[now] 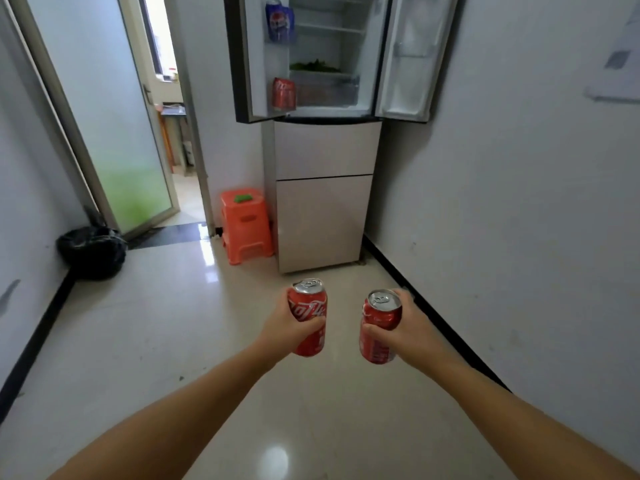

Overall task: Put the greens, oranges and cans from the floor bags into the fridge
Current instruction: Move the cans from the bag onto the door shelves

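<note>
My left hand [287, 329] grips an upright red cola can [308, 315], and my right hand [407, 327] grips a second red can [379, 327], slightly tilted. Both are held out above the floor in front of the fridge [325, 188]. The fridge's two upper doors stand open. Blue cans [278, 22] sit in the upper shelf of the left door and a red can [284, 93] in the lower shelf. Leafy greens [313, 66] lie on a shelf inside. No oranges or floor bags are in view.
An orange plastic stool [246, 225] with a green item on top stands left of the fridge. A black rubbish bag [91, 252] sits by the left wall. A frosted glass door [104, 109] stands open at the left, and a white wall [519, 168] runs along the right.
</note>
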